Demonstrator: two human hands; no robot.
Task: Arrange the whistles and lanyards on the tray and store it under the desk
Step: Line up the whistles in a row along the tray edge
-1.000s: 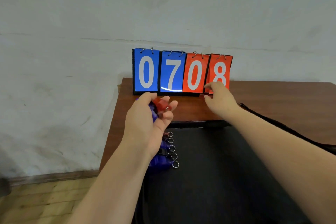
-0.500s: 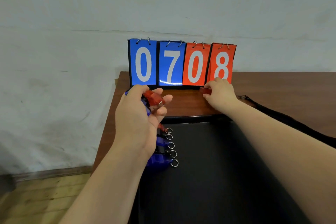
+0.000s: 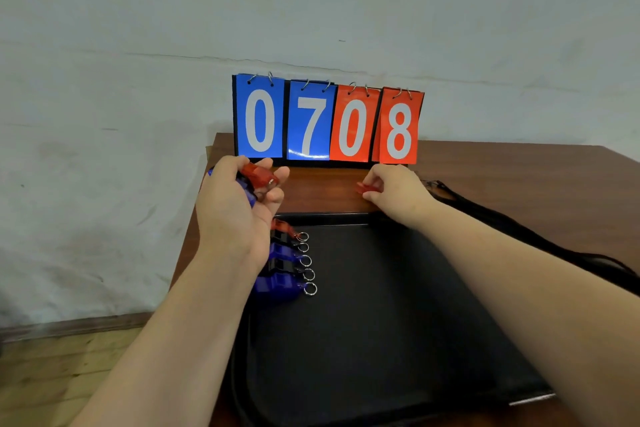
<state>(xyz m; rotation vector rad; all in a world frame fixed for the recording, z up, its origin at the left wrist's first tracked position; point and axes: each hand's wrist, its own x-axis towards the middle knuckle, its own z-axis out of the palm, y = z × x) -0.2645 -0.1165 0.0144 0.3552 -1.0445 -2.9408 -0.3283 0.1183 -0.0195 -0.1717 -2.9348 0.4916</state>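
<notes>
Five small plastic whistles (image 3: 287, 260) are lined up in a column on the left edge of the flat black tray (image 3: 381, 322): red, black, blue, black, blue, far to near. Their steel key rings all point right.

My left hand (image 3: 232, 215) is over the far end of that column. The fingers (image 3: 277, 198) are curled round a bundle, with a translucent red whistle (image 3: 260, 177) on top and at least one blue whistle (image 3: 246, 189) under it. I can't tell the exact count in the fist.

My right hand (image 3: 401, 192) is out on the brown wooden surface (image 3: 519, 170), just past the tray's far rim and below the flip scoreboard (image 3: 325, 125) reading 0708. Thumb and forefinger pinch a second red whistle (image 3: 364, 188). I can't tell whether it's lifted or touching the wood.

The black cord lanyards (image 3: 512, 225) lie in a loose bunch on the surface right of the tray, partly hidden behind my right forearm. I see none on the tray.

Status estimate: under halfway.
- Done: first five whistles placed in order.
- Left: set down the ones in both hands, probably by extending the column or starting a second one beside it.
- Left: get every lanyard onto the tray.
- Left: lift the tray and stow it underneath. Not started.

Note: loose whistles could slide during the carry, so keep the tray level.
</notes>
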